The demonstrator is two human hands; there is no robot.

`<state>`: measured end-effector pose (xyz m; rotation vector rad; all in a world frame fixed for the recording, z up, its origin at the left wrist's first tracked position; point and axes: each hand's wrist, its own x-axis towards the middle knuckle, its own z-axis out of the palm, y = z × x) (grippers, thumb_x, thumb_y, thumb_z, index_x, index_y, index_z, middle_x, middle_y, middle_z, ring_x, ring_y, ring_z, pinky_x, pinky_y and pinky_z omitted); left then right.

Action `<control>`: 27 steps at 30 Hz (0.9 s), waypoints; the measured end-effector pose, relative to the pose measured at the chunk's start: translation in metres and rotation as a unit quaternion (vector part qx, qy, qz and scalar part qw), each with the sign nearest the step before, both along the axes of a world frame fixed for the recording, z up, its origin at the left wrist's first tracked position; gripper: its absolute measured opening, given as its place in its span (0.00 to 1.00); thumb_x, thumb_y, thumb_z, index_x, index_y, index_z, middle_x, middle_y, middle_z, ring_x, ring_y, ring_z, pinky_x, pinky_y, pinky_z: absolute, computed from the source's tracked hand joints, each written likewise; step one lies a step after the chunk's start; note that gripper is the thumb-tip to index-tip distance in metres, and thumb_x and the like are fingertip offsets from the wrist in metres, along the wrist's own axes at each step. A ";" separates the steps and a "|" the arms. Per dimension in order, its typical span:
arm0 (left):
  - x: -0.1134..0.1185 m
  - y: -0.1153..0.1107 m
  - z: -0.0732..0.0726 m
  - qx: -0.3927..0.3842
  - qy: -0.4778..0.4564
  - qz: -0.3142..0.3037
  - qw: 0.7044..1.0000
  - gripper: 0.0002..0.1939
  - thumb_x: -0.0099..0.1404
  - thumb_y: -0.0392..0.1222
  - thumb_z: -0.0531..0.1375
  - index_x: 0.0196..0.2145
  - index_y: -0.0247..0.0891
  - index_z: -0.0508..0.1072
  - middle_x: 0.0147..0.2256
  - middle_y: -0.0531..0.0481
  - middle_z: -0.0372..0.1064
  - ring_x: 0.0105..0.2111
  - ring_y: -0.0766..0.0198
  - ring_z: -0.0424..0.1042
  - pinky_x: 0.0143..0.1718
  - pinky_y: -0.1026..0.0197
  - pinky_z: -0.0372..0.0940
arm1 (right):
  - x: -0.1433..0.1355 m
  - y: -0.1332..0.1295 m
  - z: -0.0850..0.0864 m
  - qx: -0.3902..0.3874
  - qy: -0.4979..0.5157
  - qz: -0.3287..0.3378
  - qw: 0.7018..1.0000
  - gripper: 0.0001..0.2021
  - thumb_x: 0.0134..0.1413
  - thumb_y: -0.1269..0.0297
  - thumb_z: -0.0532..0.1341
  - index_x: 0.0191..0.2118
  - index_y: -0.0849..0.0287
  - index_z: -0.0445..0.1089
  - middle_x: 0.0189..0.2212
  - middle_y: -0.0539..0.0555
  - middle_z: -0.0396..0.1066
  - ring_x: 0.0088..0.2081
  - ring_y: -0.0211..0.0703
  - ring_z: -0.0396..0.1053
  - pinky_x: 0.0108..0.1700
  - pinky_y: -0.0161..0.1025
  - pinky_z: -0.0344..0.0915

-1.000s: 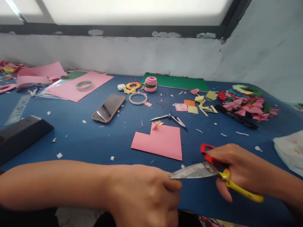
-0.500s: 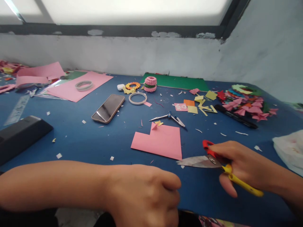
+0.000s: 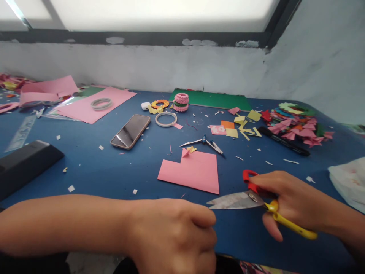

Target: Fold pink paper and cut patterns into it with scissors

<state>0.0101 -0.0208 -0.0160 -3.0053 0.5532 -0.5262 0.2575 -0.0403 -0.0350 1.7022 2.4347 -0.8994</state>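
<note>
The right hand [image 3: 296, 205] grasps the scissors [image 3: 251, 196] by their red and yellow handles, over the near right part of the blue table [image 3: 108, 173]; the blades stand slightly parted and point left, their tips close to the left hand [image 3: 176, 236], though whether they touch it I cannot tell. The left hand is clenched at the near edge, its back turned up; its palm is hidden, so it may or may not hold something small.

Beyond the hands, the notched pink sheet [image 3: 196, 173] lies flat toward the middle of the table; a compass [image 3: 204, 139] lies spread just past it, with small paper squares [image 3: 218, 129] farther off, toward the far edge. A phone [image 3: 131, 131] lies left of the middle, screen up; a tape roll [image 3: 166, 119] is near it, with a stacked paper ring piece [image 3: 181, 102] behind, beside the green board [image 3: 219, 100] at the far edge.

By the far right corner sits a heap of folded paper shapes [image 3: 302, 125], a black marker [image 3: 283, 141] in front of it; toward the far left corner another roll [image 3: 101, 104] rests on a large pink sheet [image 3: 85, 111]; a dark block [image 3: 28, 165] lies at the left edge.
</note>
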 end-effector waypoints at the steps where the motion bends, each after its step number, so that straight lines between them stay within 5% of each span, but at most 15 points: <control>1: 0.000 0.000 0.000 -0.001 -0.015 0.005 1.000 0.18 0.51 0.39 0.54 0.10 0.40 0.50 0.13 0.58 0.43 0.14 0.70 0.48 0.24 0.61 0.55 | 0.000 0.000 0.000 -0.005 0.006 0.004 1.000 0.08 0.33 0.74 0.62 0.12 0.62 0.64 0.15 0.46 0.62 0.21 0.32 0.52 0.23 0.32 0.46; 10: -0.001 0.001 -0.004 -0.011 -0.064 0.009 0.998 0.16 0.47 0.41 0.55 0.11 0.40 0.50 0.14 0.58 0.43 0.16 0.70 0.50 0.25 0.62 0.56 | 0.008 0.000 -0.010 0.007 0.038 0.005 0.999 0.09 0.30 0.75 0.65 0.11 0.59 0.66 0.13 0.45 0.63 0.20 0.31 0.55 0.22 0.31 0.48; 27: 0.001 0.000 -0.008 -0.045 -0.057 0.030 0.997 0.15 0.48 0.41 0.52 0.11 0.40 0.51 0.14 0.58 0.44 0.15 0.70 0.48 0.24 0.61 0.55 | 0.010 -0.002 -0.012 0.055 0.091 0.017 0.994 0.12 0.35 0.79 0.55 0.11 0.57 0.65 0.12 0.44 0.67 0.18 0.31 0.57 0.22 0.31 0.49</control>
